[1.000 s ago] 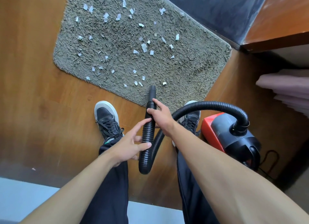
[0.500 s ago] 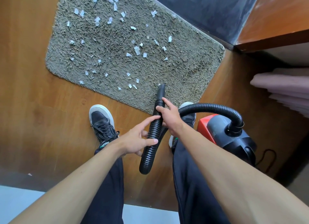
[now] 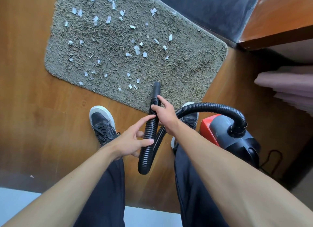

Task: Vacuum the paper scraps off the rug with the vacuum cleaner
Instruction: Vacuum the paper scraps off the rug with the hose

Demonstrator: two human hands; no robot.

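Since the paper scraps (image 3: 136, 50) lie thick across the left and middle of the rug (image 3: 186, 66), we enter the vacuuming as hardly begun. The right part of the pile shows bare, though we cannot say whether by cleaning.

- Item: nozzle (image 3: 156, 89), over the rug's near edge, just right of the nearest scraps; whether it touches the pile we cannot tell.
- Item: hose (image 3: 149, 137), ribbed and black, looped down between our legs.
- Item: right hand (image 3: 165, 112), fingers wrapped round the hose just behind the nozzle.
- Item: left hand (image 3: 133, 142), lower down, thumb across the hose and forefinger stretched along it, a light hold.
- Item: vacuum cleaner (image 3: 225, 133), red and black, on the wooden floor (image 3: 33, 108) at our right.

Left to do, by our judgement: the whole scattered field, near row to far.

Room: open floor on the left. A dark panel (image 3: 211, 10) meets the rug's far edge and a wooden cabinet (image 3: 279, 23) closes the right, so sweeps there want care.
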